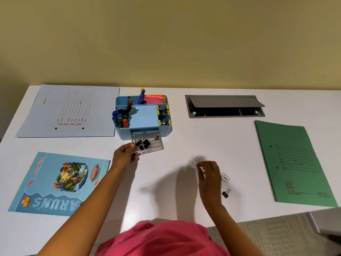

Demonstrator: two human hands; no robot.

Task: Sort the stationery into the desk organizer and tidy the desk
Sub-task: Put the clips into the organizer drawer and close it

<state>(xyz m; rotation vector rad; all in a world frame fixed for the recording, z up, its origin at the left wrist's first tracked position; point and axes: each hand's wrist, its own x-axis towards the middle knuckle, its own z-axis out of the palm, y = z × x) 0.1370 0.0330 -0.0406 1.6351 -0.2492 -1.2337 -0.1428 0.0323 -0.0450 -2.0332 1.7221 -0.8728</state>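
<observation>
A light blue desk organizer (145, 118) stands at the middle of the white desk, with markers, pencils, a pen, sticky notes and yellow-black clips in its compartments. Its clear drawer (156, 146) is pulled out and holds several black binder clips. My left hand (125, 154) grips the drawer's front left corner. My right hand (208, 174) hovers low over the desk with fingers curled; I cannot tell if it holds anything. Silver paper clips (197, 158) lie just beyond its fingertips, more paper clips (225, 177) to its right, and a black binder clip (226, 193) nearby.
A pale blue file folder (70, 111) lies at the back left, a blue illustrated notebook (57, 183) at the front left, a green folder (293, 163) at the right. A grey cable hatch (224, 106) is open behind the middle right. The desk's front edge runs near my pink shirt.
</observation>
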